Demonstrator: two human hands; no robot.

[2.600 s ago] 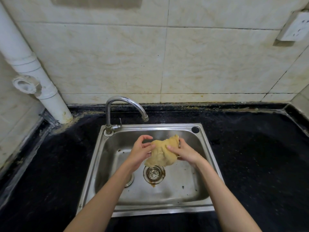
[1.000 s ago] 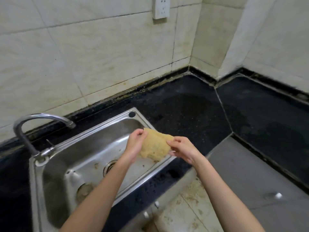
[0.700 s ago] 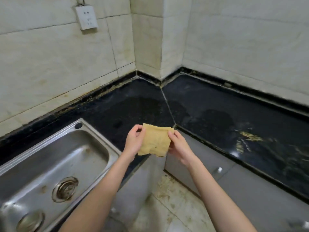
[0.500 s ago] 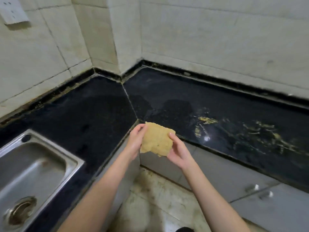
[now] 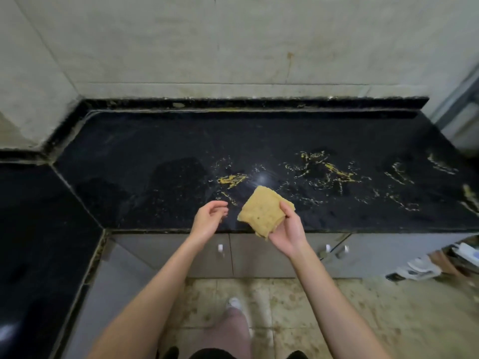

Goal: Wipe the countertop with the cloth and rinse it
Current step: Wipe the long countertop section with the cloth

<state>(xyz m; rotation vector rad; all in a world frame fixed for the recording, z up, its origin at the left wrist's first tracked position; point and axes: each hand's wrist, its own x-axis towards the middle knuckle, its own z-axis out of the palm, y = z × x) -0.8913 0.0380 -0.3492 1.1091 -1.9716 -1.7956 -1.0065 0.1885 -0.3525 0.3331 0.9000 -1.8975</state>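
Observation:
A folded yellow cloth [image 5: 261, 213] is gripped by my right hand [image 5: 287, 230] just above the front edge of the black countertop [image 5: 155, 156]. My left hand [image 5: 208, 220] hovers beside the cloth, a little to its left, fingers apart and holding nothing. Yellow smears [image 5: 230, 179] and wet streaks [image 5: 334, 173] lie across the middle and right of the countertop, beyond the cloth.
Grey cabinet doors with small knobs [image 5: 220, 247] run below the counter. Tiled walls back it, and a second black counter section [image 5: 31, 229] extends along the left. My legs stand on a stained tile floor [image 5: 363, 307]. Clutter [image 5: 420, 268] sits low at the right.
I have turned from the sink to the counter on the right, carrying the cloth. My left hand has let go of it; only my right hand holds it now.

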